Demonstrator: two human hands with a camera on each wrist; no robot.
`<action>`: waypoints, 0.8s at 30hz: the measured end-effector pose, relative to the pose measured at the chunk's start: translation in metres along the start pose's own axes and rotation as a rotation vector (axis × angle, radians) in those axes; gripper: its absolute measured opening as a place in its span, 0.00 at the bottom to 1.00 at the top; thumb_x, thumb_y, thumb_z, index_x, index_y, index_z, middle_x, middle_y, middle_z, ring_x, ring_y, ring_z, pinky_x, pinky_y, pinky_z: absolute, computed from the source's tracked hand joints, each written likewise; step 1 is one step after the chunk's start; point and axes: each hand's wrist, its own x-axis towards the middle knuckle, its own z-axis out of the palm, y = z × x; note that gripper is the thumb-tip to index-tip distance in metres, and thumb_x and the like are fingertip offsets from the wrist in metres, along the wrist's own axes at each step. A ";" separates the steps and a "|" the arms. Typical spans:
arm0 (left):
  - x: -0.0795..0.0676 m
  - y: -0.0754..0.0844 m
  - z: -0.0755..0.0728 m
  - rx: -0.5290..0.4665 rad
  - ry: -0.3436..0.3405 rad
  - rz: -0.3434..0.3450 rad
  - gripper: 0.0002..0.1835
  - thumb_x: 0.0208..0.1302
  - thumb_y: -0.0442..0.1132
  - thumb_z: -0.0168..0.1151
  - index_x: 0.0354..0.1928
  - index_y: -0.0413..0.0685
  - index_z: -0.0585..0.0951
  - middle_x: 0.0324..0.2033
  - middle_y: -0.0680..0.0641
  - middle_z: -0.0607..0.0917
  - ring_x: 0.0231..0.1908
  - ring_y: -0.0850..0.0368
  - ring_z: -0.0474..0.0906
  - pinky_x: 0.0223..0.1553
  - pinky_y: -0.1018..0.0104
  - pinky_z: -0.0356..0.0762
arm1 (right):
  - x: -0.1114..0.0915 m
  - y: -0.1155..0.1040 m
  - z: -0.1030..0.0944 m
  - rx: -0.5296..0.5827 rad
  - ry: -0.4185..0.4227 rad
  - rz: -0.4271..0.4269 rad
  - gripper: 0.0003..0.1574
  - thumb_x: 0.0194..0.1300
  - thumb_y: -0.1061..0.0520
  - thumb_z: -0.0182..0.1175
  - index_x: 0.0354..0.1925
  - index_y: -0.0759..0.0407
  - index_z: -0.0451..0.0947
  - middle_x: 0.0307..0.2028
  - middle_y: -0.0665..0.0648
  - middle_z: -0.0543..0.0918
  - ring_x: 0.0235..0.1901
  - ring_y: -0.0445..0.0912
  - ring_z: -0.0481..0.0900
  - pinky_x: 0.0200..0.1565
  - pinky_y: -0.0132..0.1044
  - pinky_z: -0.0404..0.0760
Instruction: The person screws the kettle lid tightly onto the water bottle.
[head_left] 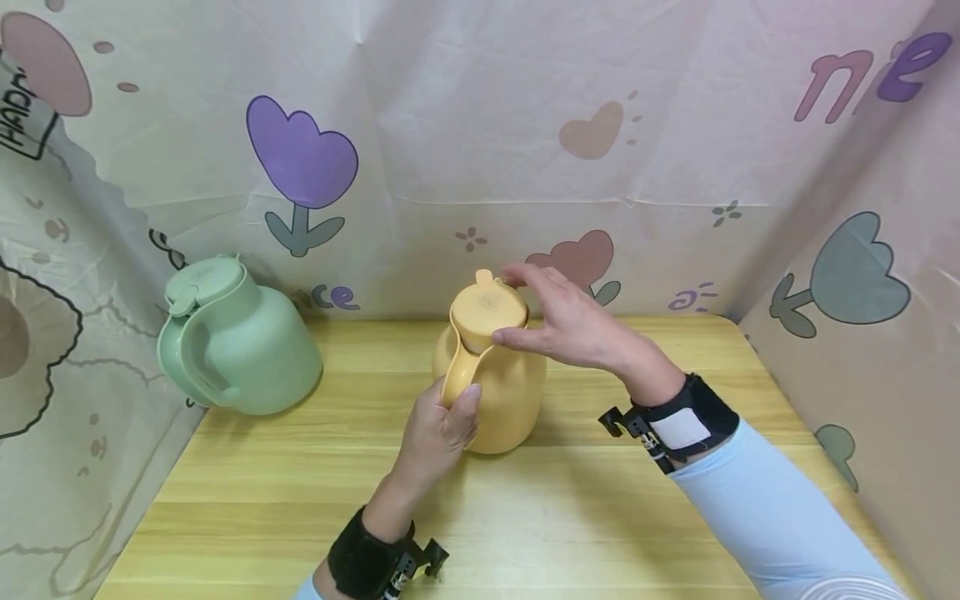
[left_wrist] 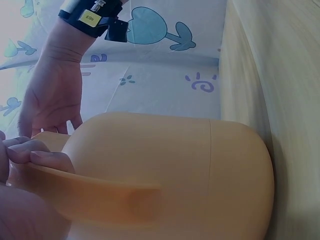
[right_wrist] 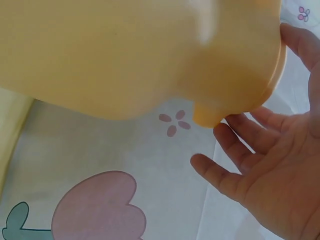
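Note:
A yellow thermos jug (head_left: 510,400) stands on the wooden table, its handle side toward me. My left hand (head_left: 442,425) grips the jug's handle (left_wrist: 100,195), with the thumb on top. The round yellow lid (head_left: 489,312) sits in the jug's mouth, a small tab sticking out at its far side. My right hand (head_left: 573,321) spans this lid, thumb at its near edge and fingertips by the tab (right_wrist: 207,115). In the right wrist view, the thumb meets the lid's rim and the outer fingers stay spread.
A green thermos jug (head_left: 255,342) of similar shape stands at the table's left edge, its handle toward me. Behind and beside the wooden table (head_left: 300,500) hangs a printed cloth (head_left: 450,125) with flowers and hearts. Both wrists wear black straps with small mounts.

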 end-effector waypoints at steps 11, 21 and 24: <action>-0.001 -0.001 0.000 0.009 0.012 -0.003 0.13 0.73 0.35 0.50 0.27 0.42 0.67 0.10 0.47 0.67 0.11 0.60 0.63 0.11 0.67 0.63 | -0.003 0.001 0.006 -0.094 0.126 -0.090 0.60 0.48 0.22 0.63 0.66 0.56 0.61 0.49 0.52 0.75 0.51 0.45 0.72 0.48 0.47 0.76; -0.002 -0.002 0.001 0.017 0.021 -0.021 0.14 0.73 0.37 0.51 0.26 0.42 0.67 0.10 0.45 0.67 0.11 0.59 0.64 0.11 0.67 0.64 | 0.002 -0.002 -0.015 -0.059 0.040 -0.013 0.52 0.54 0.29 0.64 0.67 0.53 0.61 0.59 0.55 0.73 0.60 0.48 0.68 0.60 0.51 0.70; -0.001 -0.002 0.001 0.022 0.021 -0.020 0.14 0.73 0.37 0.51 0.27 0.42 0.67 0.10 0.45 0.67 0.11 0.59 0.64 0.11 0.67 0.63 | 0.009 -0.004 -0.018 -0.034 -0.044 -0.041 0.51 0.58 0.33 0.64 0.71 0.50 0.57 0.67 0.53 0.66 0.66 0.47 0.61 0.65 0.51 0.65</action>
